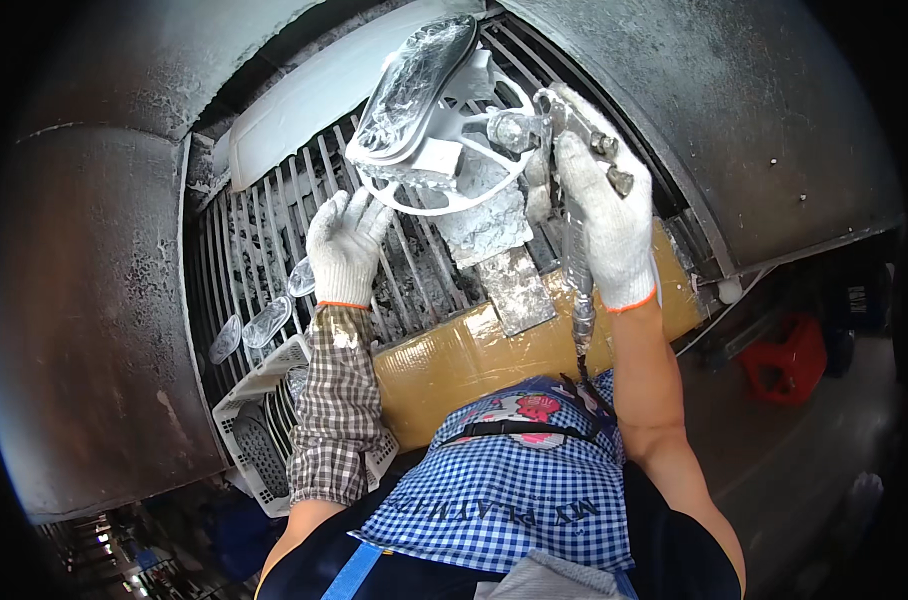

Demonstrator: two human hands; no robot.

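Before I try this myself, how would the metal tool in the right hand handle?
The metal tool probably feels heavy for its size, being solid-looking metal. Its silver-wrapped hose may tug, as it runs toward the apron. The jutting knobs might stop it rolling.

Stained, scuffed metal walls [94, 320] flank the slatted grate [274, 220] here. Off to my right, a red plastic object [802, 352] sits low above dim grey floor [744, 460].

Metal fitting [578, 122] partly hidden by right hand [608, 200], crate [257, 378] by sleeve [337, 400]
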